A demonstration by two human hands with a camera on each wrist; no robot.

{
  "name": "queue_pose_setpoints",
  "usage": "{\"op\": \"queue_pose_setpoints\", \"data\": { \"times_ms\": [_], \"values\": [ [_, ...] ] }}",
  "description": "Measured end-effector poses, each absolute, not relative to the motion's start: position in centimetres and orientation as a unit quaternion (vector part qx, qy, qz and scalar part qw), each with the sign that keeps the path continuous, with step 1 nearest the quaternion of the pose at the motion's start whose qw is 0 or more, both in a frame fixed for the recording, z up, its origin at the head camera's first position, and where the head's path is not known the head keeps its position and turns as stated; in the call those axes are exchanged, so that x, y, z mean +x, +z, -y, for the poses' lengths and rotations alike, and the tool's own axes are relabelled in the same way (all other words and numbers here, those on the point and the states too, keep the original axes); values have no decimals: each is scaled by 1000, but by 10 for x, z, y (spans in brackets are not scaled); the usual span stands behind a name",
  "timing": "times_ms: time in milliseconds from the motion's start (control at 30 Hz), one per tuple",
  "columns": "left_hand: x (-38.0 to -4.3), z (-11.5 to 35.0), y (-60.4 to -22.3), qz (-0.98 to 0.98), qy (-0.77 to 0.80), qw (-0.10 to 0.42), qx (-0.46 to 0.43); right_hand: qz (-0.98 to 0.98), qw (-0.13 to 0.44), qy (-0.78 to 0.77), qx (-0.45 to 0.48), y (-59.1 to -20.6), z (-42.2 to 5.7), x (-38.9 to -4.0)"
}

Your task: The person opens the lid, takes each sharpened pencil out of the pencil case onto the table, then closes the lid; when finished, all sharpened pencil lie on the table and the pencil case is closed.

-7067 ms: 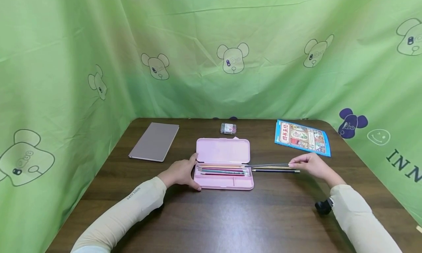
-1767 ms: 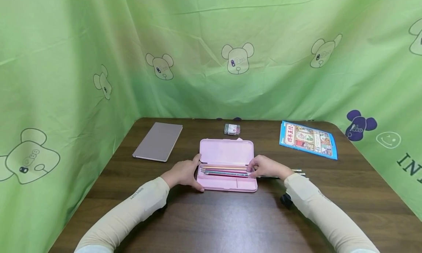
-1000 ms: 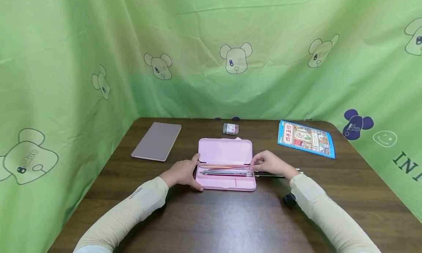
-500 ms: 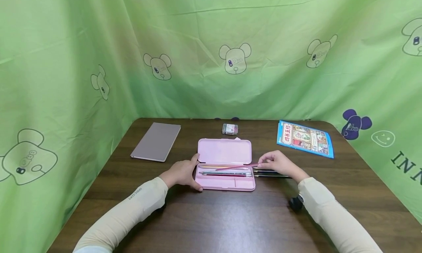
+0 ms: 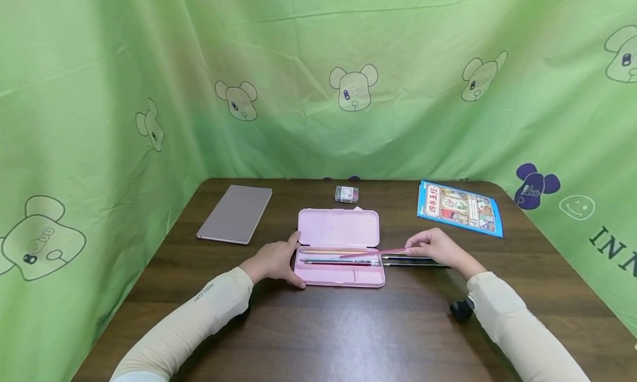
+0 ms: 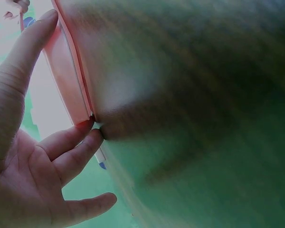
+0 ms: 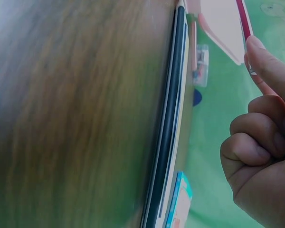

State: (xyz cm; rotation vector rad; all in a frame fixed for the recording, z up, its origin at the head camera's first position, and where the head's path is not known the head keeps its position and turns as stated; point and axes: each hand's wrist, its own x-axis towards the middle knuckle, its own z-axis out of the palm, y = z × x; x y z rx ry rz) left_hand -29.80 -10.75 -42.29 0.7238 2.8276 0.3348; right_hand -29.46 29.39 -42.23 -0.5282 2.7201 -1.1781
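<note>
Fingers of the right hand, head view, pinch a red pencil partly over the pink case leftward. Left wrist: the left hand, spread wide, holds the case, probably steadying it. Right wrist: dark pencils lie below the fingers.

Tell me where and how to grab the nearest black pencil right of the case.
Probably best pinched mid-shaft across its thickness, coming from above and the near side: the black pencil lies flat, running left to right, pointed end toward the case, with other pencils just beyond it.
</note>
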Motion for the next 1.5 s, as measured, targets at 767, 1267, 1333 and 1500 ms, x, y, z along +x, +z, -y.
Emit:
{"op": "queue_pose_setpoints", "data": {
  "times_ms": [767,1267,1333,1500],
  "values": [
    [-297,107,-419,-958,113,109,242,-918,50,-379,-108,-415,-347,-271],
    [-297,108,-420,-958,113,102,243,-924,51,-370,-86,-411,-377,-255],
    [-297,108,-420,-958,113,103,243,-922,55,-372,-91,-412,-381,-252],
    [-297,108,-420,-957,112,107,244,-917,56,-383,-96,-415,-389,-248]
  ]
}}
